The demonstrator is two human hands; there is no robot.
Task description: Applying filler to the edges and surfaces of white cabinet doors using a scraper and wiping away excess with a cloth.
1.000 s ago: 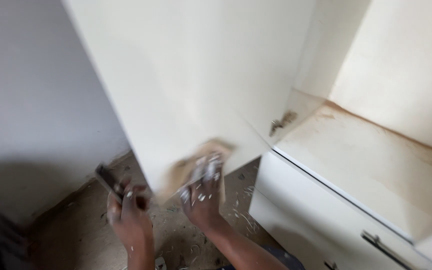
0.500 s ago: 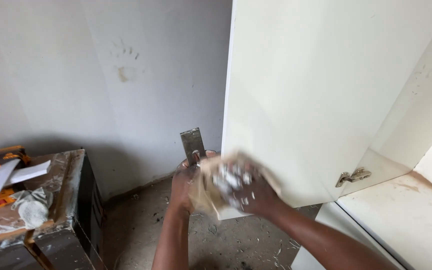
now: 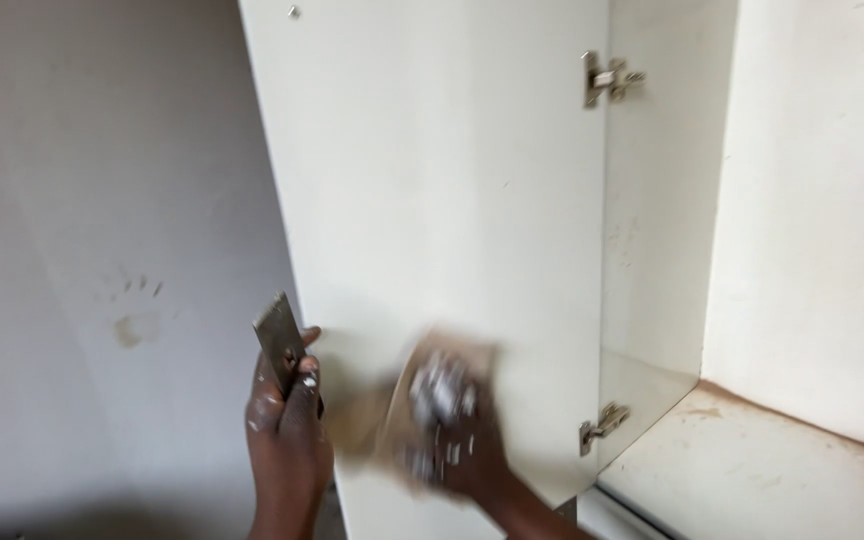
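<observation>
My left hand (image 3: 287, 440) grips a metal scraper (image 3: 279, 338) with its blade pointing up, close to the free edge of an open cream cabinet door (image 3: 432, 200). My right hand (image 3: 452, 435), spattered with white filler, presses a tan sheet of sandpaper (image 3: 392, 410) flat against the lower part of that door. The right hand and the paper are blurred with motion. Both hands sit low in the view, side by side.
Two metal hinges (image 3: 607, 78) (image 3: 602, 425) join the door to the cabinet side. The cabinet's inner shelf (image 3: 752, 460) is stained brown at the right. A grey wall (image 3: 102, 250) with a smudged handprint (image 3: 137, 320) stands at the left.
The view has swung upward, so the dark box and floor at the left are gone. My right hand with the sandpaper has shifted right across the door; the scraper stays upright in my left.
</observation>
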